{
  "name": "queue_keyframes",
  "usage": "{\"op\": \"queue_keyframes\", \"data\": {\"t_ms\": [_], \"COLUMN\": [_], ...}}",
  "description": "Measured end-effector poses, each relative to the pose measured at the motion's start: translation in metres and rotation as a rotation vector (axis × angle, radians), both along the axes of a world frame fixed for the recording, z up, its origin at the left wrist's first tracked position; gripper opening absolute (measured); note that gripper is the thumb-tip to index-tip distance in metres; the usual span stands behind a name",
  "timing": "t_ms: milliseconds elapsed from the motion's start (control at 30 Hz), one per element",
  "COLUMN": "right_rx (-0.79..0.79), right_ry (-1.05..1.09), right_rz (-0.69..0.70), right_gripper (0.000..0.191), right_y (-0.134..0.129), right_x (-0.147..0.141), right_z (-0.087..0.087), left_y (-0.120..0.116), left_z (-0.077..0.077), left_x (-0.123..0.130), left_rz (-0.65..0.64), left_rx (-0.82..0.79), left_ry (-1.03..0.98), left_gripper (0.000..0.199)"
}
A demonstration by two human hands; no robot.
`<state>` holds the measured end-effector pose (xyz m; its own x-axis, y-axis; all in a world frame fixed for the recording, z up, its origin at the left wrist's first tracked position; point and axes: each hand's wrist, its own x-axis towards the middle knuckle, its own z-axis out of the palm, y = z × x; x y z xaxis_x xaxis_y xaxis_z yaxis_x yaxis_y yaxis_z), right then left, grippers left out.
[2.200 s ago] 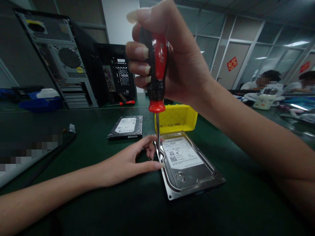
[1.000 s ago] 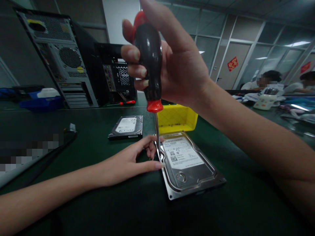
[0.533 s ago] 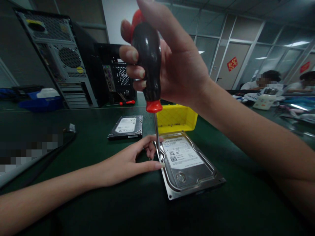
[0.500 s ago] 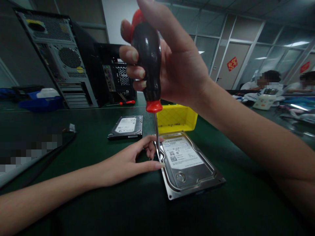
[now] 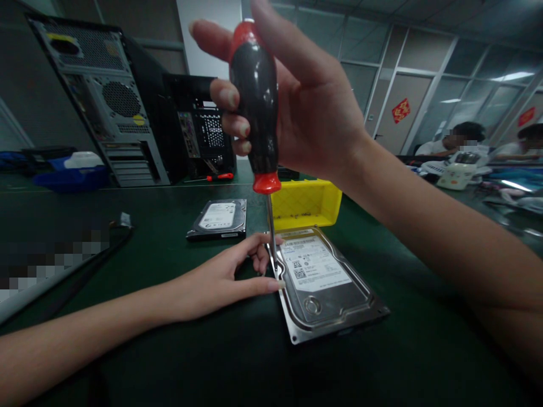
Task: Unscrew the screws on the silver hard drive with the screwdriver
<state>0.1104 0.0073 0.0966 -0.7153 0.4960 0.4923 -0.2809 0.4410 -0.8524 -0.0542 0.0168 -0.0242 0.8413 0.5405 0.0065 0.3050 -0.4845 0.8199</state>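
A silver hard drive (image 5: 316, 282) with a white label lies flat on the dark green table. My right hand (image 5: 297, 102) is wrapped round the black and red handle of a screwdriver (image 5: 258, 107), its index finger lifted off the handle. The shaft points down, and its tip meets the drive's left edge. My left hand (image 5: 237, 277) grips that same edge, thumb and fingertips on either side of the tip. Just behind the drive is a yellow bin (image 5: 305, 206) with small screws inside. A second hard drive (image 5: 218, 219) rests to the left of the bin.
Two computer cases, one large (image 5: 97, 102) and one opened (image 5: 203, 130), stand at the back left. A red-handled screwdriver (image 5: 220, 177) lies before them. Further left are a blue bin (image 5: 70, 178) and a cable (image 5: 93, 260). People sit at the far right.
The index finger of my right hand has stretched out to the left, away from the handle, and the red cap shows more. My left hand and the hard drive have stayed in place.
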Motion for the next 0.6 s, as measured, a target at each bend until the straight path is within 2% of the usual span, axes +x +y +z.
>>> {"op": "queue_keyframes", "data": {"t_ms": [233,600], "right_rx": [0.063,0.113], "right_ry": [-0.034,0.034], "right_rz": [-0.046,-0.135], "right_gripper": [0.031,0.025], "right_y": [0.009,0.004], "right_x": [0.011,0.007], "right_z": [0.008,0.003], "left_y": [0.000,0.001], "left_z": [0.002,0.000], "left_x": [-0.002,-0.001], "left_rz": [-0.004,0.000], "left_rx": [0.000,0.009], "left_ry": [0.065,0.039], "left_gripper": [0.059,0.059]}}
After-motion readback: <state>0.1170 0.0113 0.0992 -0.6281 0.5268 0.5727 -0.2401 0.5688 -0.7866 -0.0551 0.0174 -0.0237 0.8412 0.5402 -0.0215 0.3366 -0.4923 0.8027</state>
